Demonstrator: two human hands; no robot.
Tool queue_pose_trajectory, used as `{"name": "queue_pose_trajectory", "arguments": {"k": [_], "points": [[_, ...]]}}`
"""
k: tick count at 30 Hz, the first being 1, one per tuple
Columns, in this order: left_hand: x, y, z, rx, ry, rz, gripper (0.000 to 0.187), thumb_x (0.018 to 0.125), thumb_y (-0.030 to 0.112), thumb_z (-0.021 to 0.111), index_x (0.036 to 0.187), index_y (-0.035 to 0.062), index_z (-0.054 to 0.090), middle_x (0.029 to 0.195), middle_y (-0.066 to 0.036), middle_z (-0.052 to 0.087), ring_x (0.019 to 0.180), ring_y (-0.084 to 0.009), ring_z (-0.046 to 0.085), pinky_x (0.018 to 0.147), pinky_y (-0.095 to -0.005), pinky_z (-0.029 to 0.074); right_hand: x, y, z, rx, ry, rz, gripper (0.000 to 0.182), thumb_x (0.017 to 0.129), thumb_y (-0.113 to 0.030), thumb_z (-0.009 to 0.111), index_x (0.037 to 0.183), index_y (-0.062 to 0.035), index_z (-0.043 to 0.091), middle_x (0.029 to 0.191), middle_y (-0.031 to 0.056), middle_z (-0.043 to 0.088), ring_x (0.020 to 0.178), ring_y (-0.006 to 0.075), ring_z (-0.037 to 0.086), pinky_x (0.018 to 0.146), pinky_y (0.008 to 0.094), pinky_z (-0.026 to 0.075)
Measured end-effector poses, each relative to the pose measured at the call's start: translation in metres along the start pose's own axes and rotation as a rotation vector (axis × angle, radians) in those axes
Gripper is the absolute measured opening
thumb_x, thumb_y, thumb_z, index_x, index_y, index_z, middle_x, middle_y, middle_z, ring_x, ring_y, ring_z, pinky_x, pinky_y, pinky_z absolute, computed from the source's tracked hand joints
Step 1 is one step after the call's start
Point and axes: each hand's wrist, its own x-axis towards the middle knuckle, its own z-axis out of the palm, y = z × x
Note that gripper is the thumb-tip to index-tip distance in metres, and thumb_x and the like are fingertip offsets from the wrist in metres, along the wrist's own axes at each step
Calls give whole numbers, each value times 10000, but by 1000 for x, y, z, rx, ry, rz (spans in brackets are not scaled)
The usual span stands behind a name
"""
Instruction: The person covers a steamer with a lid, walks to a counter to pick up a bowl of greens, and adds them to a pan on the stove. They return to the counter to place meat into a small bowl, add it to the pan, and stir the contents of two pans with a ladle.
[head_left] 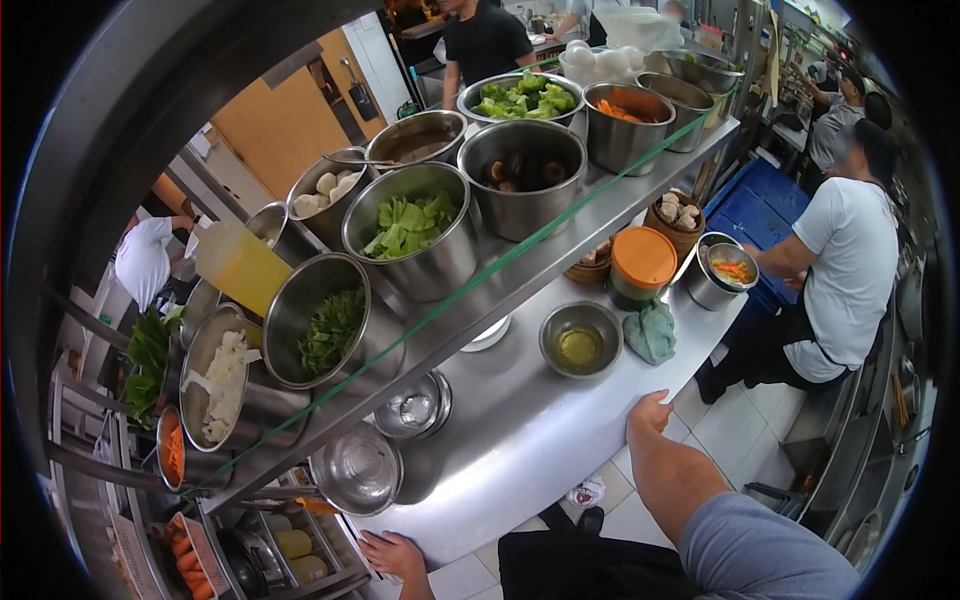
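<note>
My left hand [393,555] lies at the left end of the steel counter [480,470], fingers spread and holding nothing. A wide steel bowl [357,470] stands just above it, beside stacked steel bowls [412,405]. My right hand [649,410] rests on the counter's front edge, its fingers partly visible and apparently laid out with nothing in them. Nearest to it are a crumpled green cloth [650,333] and a steel bowl [580,341] with yellowish liquid. Behind the cloth is a tub with an orange lid [642,257].
Overhead, a glass-edged shelf [560,215] carries several steel pots, including chopped greens [412,225] and broccoli [527,97]. A yellow liquid container [243,268] leans there. A co-worker in a white shirt [850,250] stands at right. Carrots [190,560] sit in a crate lower left.
</note>
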Motion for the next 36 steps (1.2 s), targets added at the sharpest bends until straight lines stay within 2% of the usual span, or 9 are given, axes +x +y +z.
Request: {"name": "queue_pose_trajectory", "arguments": {"k": [26, 36], "points": [[-1, 2, -4, -26, -14, -7, 541, 971, 310, 429, 1457, 75, 386, 1491, -182, 367, 1381, -343, 352, 1097, -560, 268, -3, 0, -3, 38, -36, -20, 587, 986, -492, 348, 1259, -6, 532, 1160, 283, 631, 1094, 469, 593, 973, 530, 457], [0, 2, -3, -7, -16, -8, 551, 973, 318, 424, 1464, 75, 368, 1490, -187, 370, 1378, -345, 354, 1092, -558, 275, 3, 2, 5, 9, 19, -17, 576, 985, -494, 354, 1198, -1, 563, 1105, 279, 651, 1046, 467, 616, 947, 534, 473]]}}
